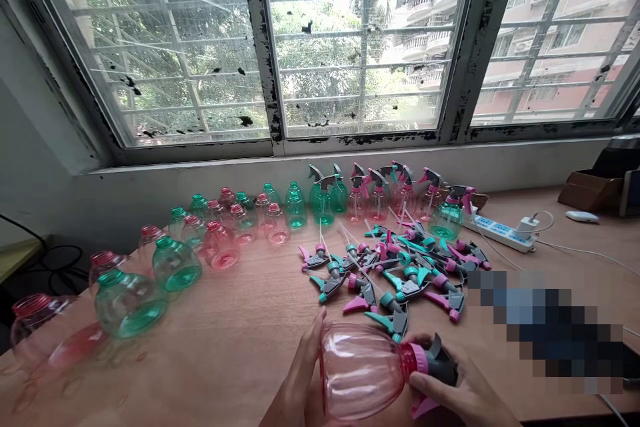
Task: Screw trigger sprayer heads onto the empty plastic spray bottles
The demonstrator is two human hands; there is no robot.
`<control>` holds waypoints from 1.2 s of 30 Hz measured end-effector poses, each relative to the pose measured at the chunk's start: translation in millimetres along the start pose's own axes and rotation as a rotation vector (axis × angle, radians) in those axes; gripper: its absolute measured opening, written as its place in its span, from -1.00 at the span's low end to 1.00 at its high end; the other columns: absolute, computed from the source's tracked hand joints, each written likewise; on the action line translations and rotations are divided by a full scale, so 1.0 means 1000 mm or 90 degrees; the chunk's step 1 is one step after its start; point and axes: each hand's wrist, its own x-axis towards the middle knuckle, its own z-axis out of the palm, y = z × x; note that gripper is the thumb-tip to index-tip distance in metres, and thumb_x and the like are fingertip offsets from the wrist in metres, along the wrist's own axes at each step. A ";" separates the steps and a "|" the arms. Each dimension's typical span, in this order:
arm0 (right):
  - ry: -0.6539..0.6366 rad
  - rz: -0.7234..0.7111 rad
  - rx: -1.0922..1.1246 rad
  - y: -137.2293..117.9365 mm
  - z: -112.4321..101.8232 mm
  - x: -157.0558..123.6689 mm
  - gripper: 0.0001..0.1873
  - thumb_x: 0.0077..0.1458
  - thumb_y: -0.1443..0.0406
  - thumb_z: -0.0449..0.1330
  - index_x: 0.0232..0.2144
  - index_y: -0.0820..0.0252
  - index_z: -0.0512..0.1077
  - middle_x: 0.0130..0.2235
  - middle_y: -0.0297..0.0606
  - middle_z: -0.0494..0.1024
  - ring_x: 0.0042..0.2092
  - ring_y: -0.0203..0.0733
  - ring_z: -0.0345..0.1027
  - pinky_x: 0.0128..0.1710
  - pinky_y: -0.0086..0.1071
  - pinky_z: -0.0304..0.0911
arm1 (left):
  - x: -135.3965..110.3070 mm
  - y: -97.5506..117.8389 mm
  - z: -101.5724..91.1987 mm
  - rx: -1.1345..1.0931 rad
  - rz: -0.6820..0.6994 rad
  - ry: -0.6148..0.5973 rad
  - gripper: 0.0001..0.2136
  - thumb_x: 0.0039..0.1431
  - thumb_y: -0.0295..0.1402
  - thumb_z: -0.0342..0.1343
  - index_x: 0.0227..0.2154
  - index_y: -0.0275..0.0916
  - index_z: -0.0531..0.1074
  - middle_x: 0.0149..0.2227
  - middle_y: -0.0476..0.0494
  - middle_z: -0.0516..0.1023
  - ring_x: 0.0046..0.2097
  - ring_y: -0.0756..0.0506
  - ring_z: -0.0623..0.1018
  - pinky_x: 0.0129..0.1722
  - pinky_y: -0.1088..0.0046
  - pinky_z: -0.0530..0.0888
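A clear pink spray bottle (360, 370) lies on its side near the front edge of the wooden table (240, 333). My left hand (300, 380) wraps round its base. My right hand (450, 390) is closed on the grey and pink trigger head (434, 365) sitting at the bottle's neck. Just beyond lies a heap of loose trigger heads (395, 273) in pink, teal and grey, with thin dip tubes sticking out.
Open green and pink bottles (175, 263) stand in a curve along the left. Bottles with trigger heads (380, 197) line the wall under the window (360, 47). A power strip (500, 233), a white mouse (581, 216) and a cardboard box (590, 190) sit at the right.
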 end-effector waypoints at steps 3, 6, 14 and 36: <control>0.009 0.029 0.006 0.001 -0.001 0.000 -0.52 -0.07 0.06 0.46 -0.16 0.15 0.48 -0.45 -0.36 0.60 -0.45 -0.20 0.47 -0.41 -0.42 0.38 | -0.002 -0.005 0.002 -0.006 0.012 0.005 -0.30 0.33 -0.08 0.02 0.40 0.09 -0.21 0.48 -0.11 -0.12 0.43 -0.33 0.05 0.37 -0.03 0.03; 0.005 0.021 0.003 0.002 -0.001 0.000 -0.51 -0.10 0.07 0.48 -0.17 0.15 0.49 -0.44 -0.35 0.60 -0.45 -0.19 0.47 -0.41 -0.41 0.40 | -0.003 -0.008 0.002 -0.013 -0.001 -0.005 -0.14 0.24 -0.04 0.14 0.40 0.09 -0.33 0.49 -0.14 -0.20 0.44 -0.34 -0.01 0.36 -0.04 0.03; -0.018 0.003 -0.025 0.001 -0.001 0.001 -0.53 -0.06 0.05 0.45 -0.17 0.17 0.49 -0.41 -0.31 0.62 -0.41 -0.15 0.48 -0.40 -0.37 0.42 | -0.003 -0.004 0.004 0.023 -0.003 0.020 -0.27 0.31 -0.08 0.04 0.40 0.09 -0.24 0.49 -0.10 -0.17 0.45 -0.31 -0.02 0.38 -0.01 -0.01; 0.018 0.017 -0.018 -0.009 0.004 -0.001 -0.52 -0.11 0.02 0.47 -0.21 0.16 0.53 -0.46 -0.35 0.61 -0.42 -0.14 0.50 -0.37 -0.37 0.39 | -0.001 -0.004 -0.001 0.024 -0.019 -0.016 -0.01 0.10 0.03 0.25 0.41 0.03 -0.30 0.47 -0.22 -0.07 0.43 -0.38 0.04 0.35 -0.03 0.12</control>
